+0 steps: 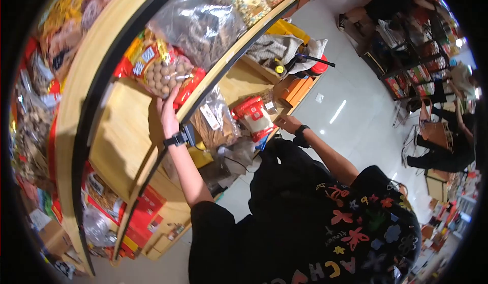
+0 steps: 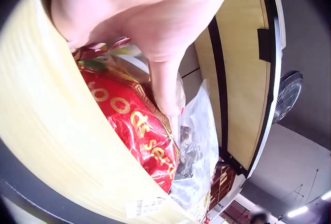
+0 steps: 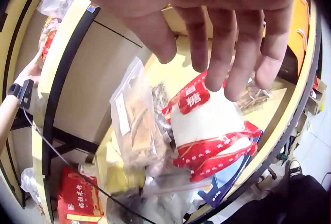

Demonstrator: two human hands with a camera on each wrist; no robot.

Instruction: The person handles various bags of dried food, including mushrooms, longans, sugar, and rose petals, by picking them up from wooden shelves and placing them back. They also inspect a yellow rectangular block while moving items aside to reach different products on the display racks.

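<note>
In the head view my left hand (image 1: 169,115) is at the lower edge of a red and gold bag of round brown balls (image 1: 163,76) on the upper shelf. Seen from the left wrist, thumb and fingers reach down either side of the red bag (image 2: 132,118) behind the wooden lip, pinching it. My right hand (image 1: 290,125) is at the lower shelf's front edge, beside a red and white bag of sugar (image 1: 254,116). In the right wrist view its loosely bent fingers (image 3: 221,53) hang over the top of the sugar bag (image 3: 204,123), holding nothing.
A large clear bag (image 1: 203,30) lies beside the red bag. On the lower shelf are a clear bag of brown pieces (image 3: 137,123), an orange box (image 1: 296,90) and several other packets. The curved black-edged shelf lip (image 1: 236,53) runs between the two levels. People stand farther off.
</note>
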